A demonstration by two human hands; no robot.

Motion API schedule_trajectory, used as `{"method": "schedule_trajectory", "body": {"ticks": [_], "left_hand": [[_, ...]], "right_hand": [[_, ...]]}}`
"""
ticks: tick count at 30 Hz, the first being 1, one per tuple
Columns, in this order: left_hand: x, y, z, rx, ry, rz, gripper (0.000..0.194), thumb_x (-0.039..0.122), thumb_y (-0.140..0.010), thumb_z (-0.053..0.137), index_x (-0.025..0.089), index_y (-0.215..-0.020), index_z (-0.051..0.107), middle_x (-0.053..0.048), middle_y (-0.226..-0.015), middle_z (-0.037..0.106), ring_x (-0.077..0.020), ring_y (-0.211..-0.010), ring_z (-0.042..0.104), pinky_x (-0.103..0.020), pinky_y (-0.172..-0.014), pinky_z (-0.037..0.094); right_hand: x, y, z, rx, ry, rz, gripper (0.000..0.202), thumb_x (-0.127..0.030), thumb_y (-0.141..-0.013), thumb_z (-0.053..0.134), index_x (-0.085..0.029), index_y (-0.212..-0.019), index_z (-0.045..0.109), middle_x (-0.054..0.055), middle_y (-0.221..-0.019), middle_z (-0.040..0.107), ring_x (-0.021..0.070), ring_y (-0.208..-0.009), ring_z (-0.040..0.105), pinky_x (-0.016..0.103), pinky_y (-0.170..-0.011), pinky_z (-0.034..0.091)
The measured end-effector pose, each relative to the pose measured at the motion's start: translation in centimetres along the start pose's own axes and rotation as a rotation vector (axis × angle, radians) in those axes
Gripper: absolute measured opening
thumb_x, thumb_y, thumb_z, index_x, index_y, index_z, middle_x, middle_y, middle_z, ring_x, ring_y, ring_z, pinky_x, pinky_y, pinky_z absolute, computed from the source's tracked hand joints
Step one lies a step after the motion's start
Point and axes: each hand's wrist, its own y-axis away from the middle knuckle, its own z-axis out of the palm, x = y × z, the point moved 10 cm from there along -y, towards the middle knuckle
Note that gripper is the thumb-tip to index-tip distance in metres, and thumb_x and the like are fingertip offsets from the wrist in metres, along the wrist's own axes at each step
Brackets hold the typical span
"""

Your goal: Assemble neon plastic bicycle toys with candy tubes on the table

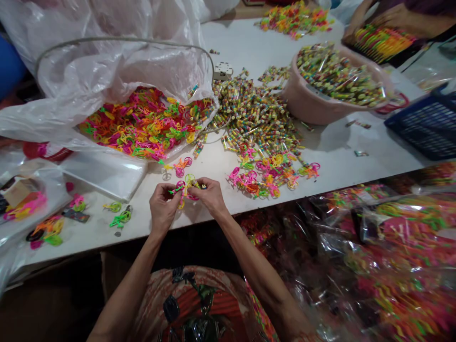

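Close to the table's front edge, my left hand [164, 205] and my right hand [211, 195] meet, both with pinched fingers. Between them is a small plastic toy bicycle [181, 185] in pink, green and yellow, which my left hand grips by one side. My right fingers are closed at its other side, where a small wrapped candy roll [194, 184] sticks out. Just beyond lie a few loose pink and orange toy bicycle pieces [181, 166]. To the right is a heap of finished-looking colourful toy bicycles [270, 175].
An open plastic bag [117, 71] spills bright toy pieces [138, 123] at left. Wrapped candy rolls [256, 109] are piled mid-table beside a full pink basin [306, 102]. A blue basket [427, 123] stands at right. Bagged toys [392, 266] lie below; another person's hands [395, 19] work opposite.
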Motion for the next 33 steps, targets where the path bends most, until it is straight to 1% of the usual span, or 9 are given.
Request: {"method": "schedule_trajectory", "body": {"ticks": [4,7,10,13,16,19,24,30,33], "left_hand": [[-0.6,0.1,0.1,0.036,0.087,-0.039,0.033,0.03,-0.058,0.074,0.017,-0.085,0.061,0.002,-0.073,0.063,-0.0088,-0.06,0.056,-0.021,-0.056,0.045],[0.0,0.2,0.1,0.018,0.019,0.019,0.028,0.03,-0.064,0.071,0.016,-0.087,0.064,0.002,-0.07,0.062,-0.0079,-0.056,0.053,-0.021,-0.054,0.043],[2.6,0.5,0.3,-0.037,-0.183,0.261,0.014,0.022,-0.072,0.063,0.018,-0.085,0.067,0.001,-0.074,0.065,-0.009,-0.062,0.056,-0.022,-0.059,0.046],[4.6,1.3,0.7,-0.076,-0.319,0.497,0.016,0.013,-0.075,0.057,0.019,-0.087,0.067,-0.002,-0.083,0.068,-0.0118,-0.074,0.062,-0.024,-0.067,0.049],[5.2,1.9,0.8,-0.055,-0.387,0.619,0.02,0.008,-0.075,0.054,0.019,-0.087,0.066,-0.002,-0.083,0.068,-0.0137,-0.08,0.064,-0.026,-0.072,0.051],[5.1,2.0,0.7,-0.041,-0.394,0.639,0.019,0.008,-0.074,0.054,0.019,-0.084,0.065,-0.003,-0.085,0.068,-0.0147,-0.084,0.065,-0.028,-0.077,0.051],[3.4,1.5,0.5,-0.039,-0.352,0.482,0.013,0.012,-0.077,0.057,0.019,-0.085,0.065,-0.001,-0.08,0.068,-0.012,-0.075,0.064,-0.023,-0.069,0.05],[4.6,2.7,0.0,0.09,-0.475,0.733,0.012,0.012,-0.077,0.058,0.019,-0.084,0.066,-0.006,-0.087,0.071,-0.0179,-0.088,0.066,-0.034,-0.082,0.05],[4.4,2.3,-0.1,0.054,-0.417,0.688,0.008,0.015,-0.075,0.062,0.02,-0.082,0.065,-0.006,-0.088,0.071,-0.0187,-0.089,0.067,-0.035,-0.083,0.051]], "right_hand": [[-2.9,1.8,-0.9,0.159,0.288,-0.22,0.017,-0.024,-0.068,0.059,-0.02,-0.08,0.07,0.001,-0.081,0.071,0.0162,-0.075,0.062,0.027,-0.073,0.047],[-4.0,2.4,-1.1,0.174,0.361,-0.285,0.019,-0.022,-0.067,0.058,-0.02,-0.081,0.07,0.003,-0.084,0.072,0.0167,-0.078,0.063,0.028,-0.075,0.047],[-3.0,1.0,-1.1,0.045,0.234,-0.15,0.014,-0.024,-0.062,0.062,-0.018,-0.073,0.068,-0.001,-0.069,0.066,0.0139,-0.067,0.058,0.025,-0.065,0.045],[-1.2,-0.3,-0.6,-0.096,0.016,0.07,0.013,-0.026,-0.053,0.066,-0.016,-0.061,0.062,-0.006,-0.053,0.054,0.0088,-0.053,0.048,0.021,-0.053,0.038],[0.0,-0.7,-0.2,-0.142,-0.102,0.236,0.018,-0.024,-0.047,0.069,-0.017,-0.055,0.055,-0.009,-0.043,0.044,0.0049,-0.043,0.037,0.018,-0.044,0.027],[0.6,-0.4,0.3,-0.18,-0.102,0.303,0.018,-0.021,-0.046,0.069,-0.017,-0.054,0.053,-0.01,-0.04,0.041,0.0034,-0.04,0.032,0.018,-0.041,0.021],[0.3,-0.4,0.3,-0.214,-0.02,0.252,0.013,-0.017,-0.047,0.069,-0.014,-0.055,0.058,-0.008,-0.044,0.046,0.0044,-0.045,0.038,0.018,-0.044,0.026],[0.1,-0.6,0.6,-0.234,-0.087,0.249,0.016,-0.019,-0.047,0.07,-0.014,-0.055,0.058,-0.009,-0.041,0.044,0.0026,-0.041,0.033,0.017,-0.04,0.021],[1.0,0.2,2.0,-0.334,-0.231,0.334,0.02,-0.021,-0.046,0.071,-0.016,-0.055,0.054,-0.009,-0.04,0.044,0.0017,-0.036,0.029,0.017,-0.037,0.016]]}}
